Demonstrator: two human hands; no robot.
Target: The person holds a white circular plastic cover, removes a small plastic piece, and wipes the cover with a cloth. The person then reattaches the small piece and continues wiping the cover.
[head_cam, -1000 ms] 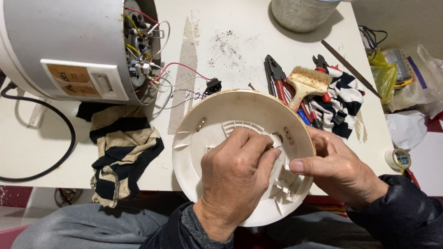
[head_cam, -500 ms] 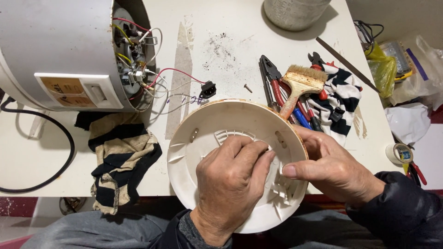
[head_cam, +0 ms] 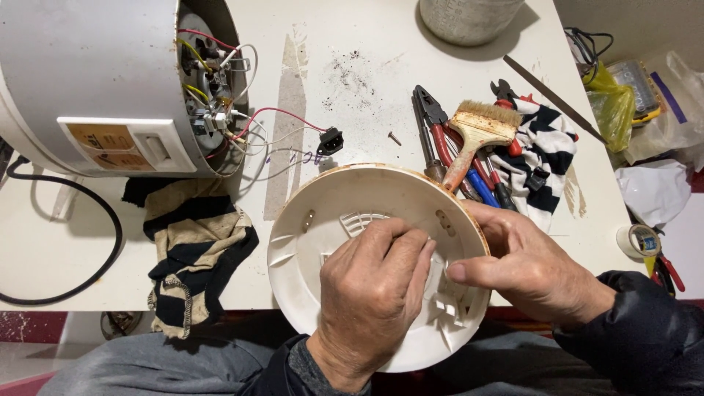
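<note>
Hands meet over a round cream plastic cover (head_cam: pixel 330 235), which is held at the near edge of the white table (head_cam: pixel 367 88), partly above the person's lap. The left hand (head_cam: pixel 370 297) lies on the inner face of the cover with its fingers (head_cam: pixel 411 246) curled and pressed together near the small plastic ribs; whether they pinch some small part there cannot be seen. The right hand (head_cam: pixel 532 268) grasps the cover at its right rim, with the thumb (head_cam: pixel 477 273) laid on the inner side and the other fingers behind the edge.

Just beyond the cover, touching its far rim, lies a paintbrush (head_cam: pixel 477 132) with a wooden handle, on top of red-handled pliers (head_cam: pixel 440 128) and a blue-handled tool (head_cam: pixel 480 187). These rest partly on a black and white striped cloth (head_cam: pixel 550 154). A small screw (head_cam: pixel 394 137) lies apart on the table, near dark crumbs.

To the far left stands a white cylindrical appliance (head_cam: pixel 88 73) on its side, open at the end, with coloured wires (head_cam: pixel 213 81) showing. A black connector (head_cam: pixel 330 141) on thin wires lies between it and the cover. Below it lies another striped rag (head_cam: pixel 194 249), hanging over the table edge, beside a black cable (head_cam: pixel 88 220).
</note>
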